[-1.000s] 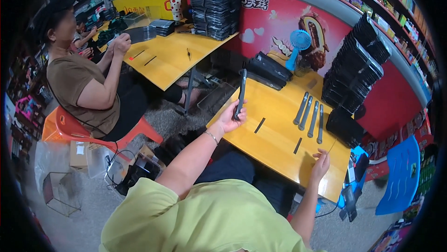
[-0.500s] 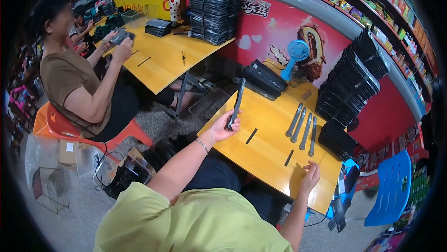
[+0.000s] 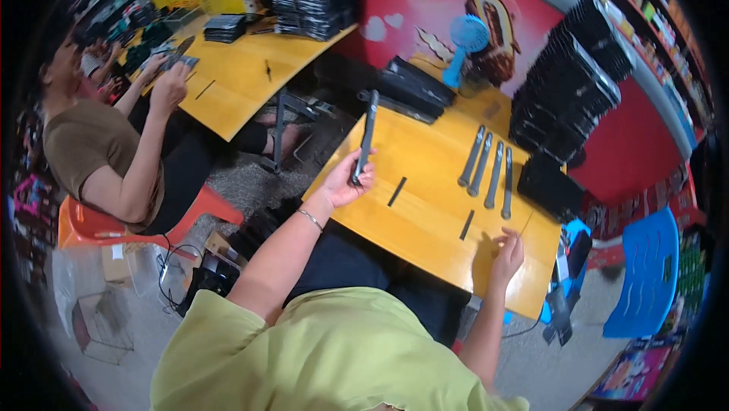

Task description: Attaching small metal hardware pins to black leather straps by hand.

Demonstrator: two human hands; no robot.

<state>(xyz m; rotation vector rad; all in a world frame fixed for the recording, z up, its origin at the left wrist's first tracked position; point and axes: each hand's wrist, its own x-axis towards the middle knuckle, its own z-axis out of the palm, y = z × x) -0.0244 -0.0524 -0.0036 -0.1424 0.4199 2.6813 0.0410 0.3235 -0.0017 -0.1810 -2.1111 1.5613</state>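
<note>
My left hand, above the left part of the yellow table, is closed round the lower end of a long, narrow black strap. The strap stands nearly upright and leans slightly right. Over the table's near right edge is my right hand, thumb and fingers pinched together. A thin, pale stick-like thing seems to rise from those fingertips; its kind is too fine to tell. Beyond that hand, several dark grey straps with rounded ends lie side by side on the table.
Black strips mark the tabletop. Flat black packs and a blue fan stand at the back. Tall black stacks and a black bundle line the right. Left, a person works at another table. A blue chair stands right.
The whole view has shifted slightly, so the tables sit higher and further left. My left hand still holds the black strap, and my right hand keeps about the same pose.
</note>
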